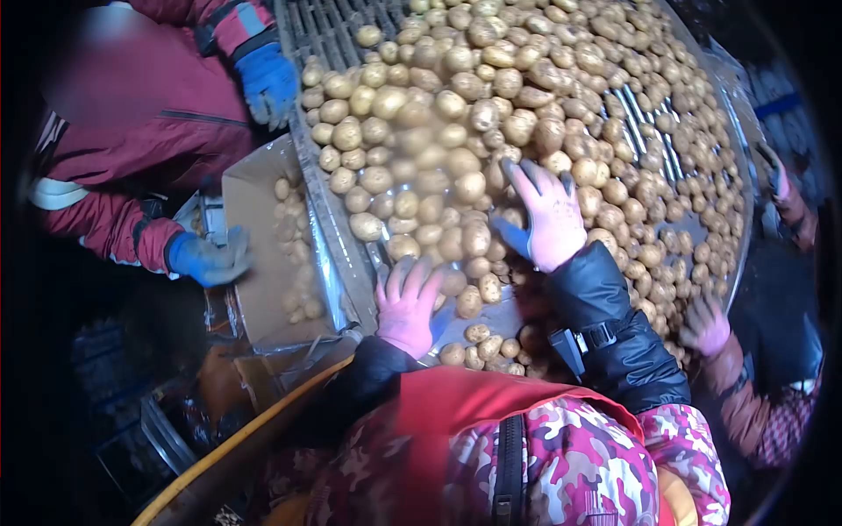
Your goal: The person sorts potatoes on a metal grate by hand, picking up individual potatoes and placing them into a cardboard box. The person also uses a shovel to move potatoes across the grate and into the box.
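Note:
Many potatoes (pixel 491 105) cover a large sorting table whose slatted surface (pixel 320 35) shows at the top left. My left hand (pixel 410 307), in a pink glove with dark fingertips, rests against potatoes near the table's near left edge, its fingers spread. To the right and farther in, my right hand (pixel 545 215) lies over potatoes in a pink and blue glove, fingers apart. Neither hand is wrapped round a potato. Between and below my hands, several potatoes sit on a bare patch of the surface (pixel 491 317).
Left of the table, a cardboard box (pixel 263 254) with a plastic liner holds potatoes. A co-worker in dark red (pixel 175 114) with blue gloves stands beside it. At the right edge, other pink-gloved hands (pixel 706 326) reach in. A yellow rail (pixel 237 447) curves at lower left.

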The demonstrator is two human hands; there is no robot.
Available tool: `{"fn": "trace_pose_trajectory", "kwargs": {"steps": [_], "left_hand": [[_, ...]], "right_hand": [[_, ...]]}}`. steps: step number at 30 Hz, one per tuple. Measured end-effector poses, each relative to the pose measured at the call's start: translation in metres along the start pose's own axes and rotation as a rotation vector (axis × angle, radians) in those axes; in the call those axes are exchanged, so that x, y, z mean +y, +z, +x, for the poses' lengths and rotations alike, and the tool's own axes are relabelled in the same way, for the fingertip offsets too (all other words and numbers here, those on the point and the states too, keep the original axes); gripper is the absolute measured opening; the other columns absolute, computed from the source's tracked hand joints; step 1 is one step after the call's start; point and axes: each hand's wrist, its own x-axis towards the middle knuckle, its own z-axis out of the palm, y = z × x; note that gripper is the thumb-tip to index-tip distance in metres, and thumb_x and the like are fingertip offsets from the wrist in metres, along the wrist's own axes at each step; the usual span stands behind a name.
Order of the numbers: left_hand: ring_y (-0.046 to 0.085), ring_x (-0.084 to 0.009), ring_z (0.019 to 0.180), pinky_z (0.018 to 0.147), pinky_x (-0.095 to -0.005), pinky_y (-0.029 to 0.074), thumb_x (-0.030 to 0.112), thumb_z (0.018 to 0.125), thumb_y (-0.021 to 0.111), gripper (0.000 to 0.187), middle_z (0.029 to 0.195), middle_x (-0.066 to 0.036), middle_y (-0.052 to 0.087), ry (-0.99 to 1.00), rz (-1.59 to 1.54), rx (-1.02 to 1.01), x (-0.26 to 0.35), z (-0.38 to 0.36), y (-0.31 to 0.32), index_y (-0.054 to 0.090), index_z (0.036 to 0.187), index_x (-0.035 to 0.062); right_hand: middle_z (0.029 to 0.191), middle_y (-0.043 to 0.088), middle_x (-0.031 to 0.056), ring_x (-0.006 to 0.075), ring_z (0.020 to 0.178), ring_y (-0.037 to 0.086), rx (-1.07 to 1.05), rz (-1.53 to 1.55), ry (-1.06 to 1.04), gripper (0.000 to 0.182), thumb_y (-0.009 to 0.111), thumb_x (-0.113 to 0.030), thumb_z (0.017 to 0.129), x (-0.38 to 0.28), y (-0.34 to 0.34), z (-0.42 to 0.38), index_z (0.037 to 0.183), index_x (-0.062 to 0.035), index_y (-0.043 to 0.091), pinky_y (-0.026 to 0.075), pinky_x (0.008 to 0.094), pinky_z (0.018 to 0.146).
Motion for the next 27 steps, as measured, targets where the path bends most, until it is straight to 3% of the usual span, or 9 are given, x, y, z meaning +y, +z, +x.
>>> {"fn": "trace_pose_trajectory", "kwargs": {"steps": [5,7,9,14,17,21,23,27], "left_hand": [[0.032,-0.0431,0.149,0.122,-0.0638,0.022,0.043,0.088,0.073,0.073,0.159,-0.011,0.043,-0.007,0.068,-0.031,-0.001,-0.003,0.006,0.052,0.154,0.0186],[0.032,-0.0431,0.149,0.122,-0.0636,0.023,0.044,0.088,0.073,0.074,0.159,-0.011,0.043,-0.002,0.055,-0.012,0.002,-0.003,0.003,0.051,0.154,0.0188],[0.033,-0.0430,0.149,0.122,-0.0616,0.024,0.042,0.088,0.074,0.073,0.160,-0.011,0.043,0.011,0.062,-0.009,0.000,-0.004,0.004,0.051,0.154,0.0194],[0.033,-0.0434,0.148,0.122,-0.0601,0.027,0.035,0.086,0.077,0.072,0.161,-0.012,0.042,0.034,0.054,0.025,-0.003,-0.010,0.009,0.053,0.151,0.0187],[0.035,-0.0444,0.147,0.120,-0.0607,0.029,0.031,0.086,0.077,0.069,0.160,-0.014,0.043,0.068,0.034,0.023,0.000,-0.018,0.000,0.054,0.149,0.0168],[0.037,-0.0456,0.147,0.120,-0.0610,0.030,0.029,0.087,0.077,0.065,0.159,-0.016,0.044,0.112,0.046,-0.045,-0.004,-0.033,-0.011,0.056,0.147,0.0139],[0.036,-0.0457,0.148,0.119,-0.0608,0.031,0.028,0.087,0.077,0.064,0.159,-0.016,0.044,0.134,0.021,-0.042,-0.005,-0.031,-0.015,0.056,0.147,0.0133],[0.037,-0.0464,0.148,0.119,-0.0605,0.032,0.028,0.088,0.076,0.062,0.160,-0.016,0.044,0.139,0.006,-0.025,-0.006,-0.029,-0.014,0.059,0.145,0.0132]], "right_hand": [[0.135,0.058,0.0136,0.0384,0.130,0.051,-0.030,-0.145,-0.074,0.062,0.077,-0.043,0.080,-0.013,-0.020,-0.072,0.133,-0.0161,0.064,0.042,0.0562,0.105],[0.144,0.054,0.0188,0.0413,0.133,0.049,-0.119,-0.178,-0.051,0.061,0.074,-0.041,0.083,-0.024,-0.024,-0.105,0.137,-0.0140,0.063,0.040,0.0567,0.111],[0.145,0.054,0.0216,0.0426,0.135,0.050,-0.165,-0.042,-0.023,0.060,0.074,-0.043,0.083,-0.029,-0.035,-0.133,0.135,-0.0140,0.064,0.039,0.0578,0.112],[0.137,0.058,0.0156,0.0400,0.132,0.052,-0.324,0.120,-0.158,0.054,0.074,-0.041,0.086,-0.026,-0.057,-0.168,0.131,-0.0122,0.065,0.041,0.0542,0.111],[0.135,0.059,0.0141,0.0378,0.129,0.054,-0.282,0.132,-0.181,0.047,0.073,-0.037,0.089,-0.033,-0.061,-0.149,0.129,-0.0127,0.065,0.043,0.0527,0.108],[0.136,0.059,0.0168,0.0387,0.126,0.055,0.040,-0.042,-0.231,0.048,0.075,-0.030,0.087,-0.017,-0.047,-0.068,0.128,-0.0089,0.061,0.043,0.0539,0.106],[0.153,0.049,0.0176,0.0340,0.144,0.045,-0.017,-0.132,-0.160,0.062,0.070,-0.044,0.093,0.007,-0.026,-0.036,0.143,-0.0099,0.057,0.034,0.0612,0.116],[0.160,0.047,0.0057,0.0299,0.152,0.036,-0.184,-0.362,-0.091,0.067,0.067,-0.053,0.094,0.049,-0.025,0.007,0.149,-0.0170,0.055,0.030,0.0653,0.118]]}}
